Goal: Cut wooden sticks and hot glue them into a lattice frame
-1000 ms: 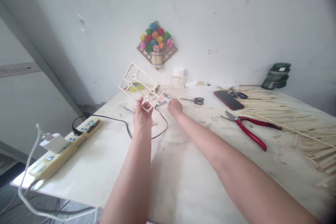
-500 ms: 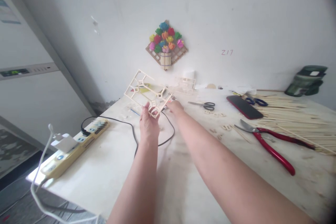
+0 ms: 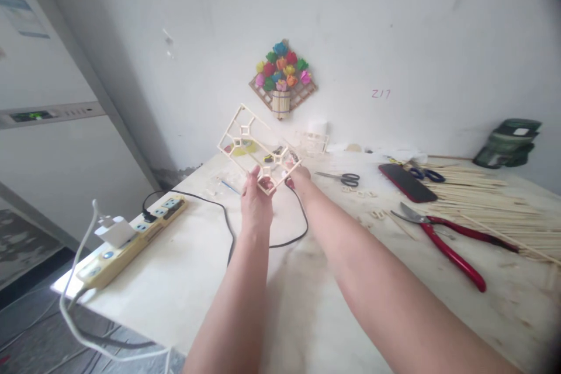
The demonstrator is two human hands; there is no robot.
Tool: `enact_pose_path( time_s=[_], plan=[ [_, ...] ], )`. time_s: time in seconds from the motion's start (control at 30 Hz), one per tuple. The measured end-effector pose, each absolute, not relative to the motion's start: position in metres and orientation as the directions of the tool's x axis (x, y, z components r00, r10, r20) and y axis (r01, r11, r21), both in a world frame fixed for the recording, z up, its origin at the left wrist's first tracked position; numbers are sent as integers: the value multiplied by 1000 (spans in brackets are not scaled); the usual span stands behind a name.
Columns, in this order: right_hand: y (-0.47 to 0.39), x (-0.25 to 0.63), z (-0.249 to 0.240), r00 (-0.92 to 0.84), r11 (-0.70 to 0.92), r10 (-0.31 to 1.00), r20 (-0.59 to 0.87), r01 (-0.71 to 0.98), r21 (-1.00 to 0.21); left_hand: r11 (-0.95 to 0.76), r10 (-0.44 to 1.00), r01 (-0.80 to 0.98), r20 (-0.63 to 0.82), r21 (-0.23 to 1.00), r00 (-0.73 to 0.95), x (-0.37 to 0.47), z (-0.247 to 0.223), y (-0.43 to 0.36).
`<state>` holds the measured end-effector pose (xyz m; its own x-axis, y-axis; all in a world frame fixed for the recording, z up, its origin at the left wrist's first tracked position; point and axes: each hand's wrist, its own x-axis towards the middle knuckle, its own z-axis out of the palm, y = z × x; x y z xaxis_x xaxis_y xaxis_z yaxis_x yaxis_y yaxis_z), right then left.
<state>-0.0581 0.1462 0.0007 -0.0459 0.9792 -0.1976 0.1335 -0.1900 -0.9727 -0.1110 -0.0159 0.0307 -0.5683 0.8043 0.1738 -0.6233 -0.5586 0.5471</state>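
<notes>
My left hand (image 3: 256, 196) grips the lower corner of a rectangular lattice frame (image 3: 255, 148) made of pale wooden sticks, with small square pieces inside it. The frame is tilted and raised above the table. Just behind its right end, my right hand (image 3: 299, 175) is closed around a corded tool, mostly hidden by the fingers and the frame. From that tool a black cord (image 3: 307, 223) loops over the table toward the power strip (image 3: 131, 242).
Scissors (image 3: 339, 177), small wooden pieces (image 3: 357, 191), a phone (image 3: 407, 182) and red-handled pruning shears (image 3: 447, 239) lie to the right. Beyond them are many thin sticks (image 3: 491, 201) and a dark green bottle (image 3: 508, 143). A flower decoration (image 3: 281, 79) hangs on the wall.
The view has shifted slightly. My left hand still holds the lattice frame, which now sits a little farther right. My right hand is closer behind its right end, and the cord has swung right.
</notes>
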Motion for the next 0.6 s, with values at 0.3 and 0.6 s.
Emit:
enact_pose_path(
  time_s=[0.3,0.6],
  plan=[
    [100,10,30,13,-44,999,-47,-203,-978,-560,818,-650,220,514,-531,-102,29,-10],
    [58,135,45,27,173,984,175,-345,-923,-428,900,-723,181,542,-397,-61,29,19]
  ],
)
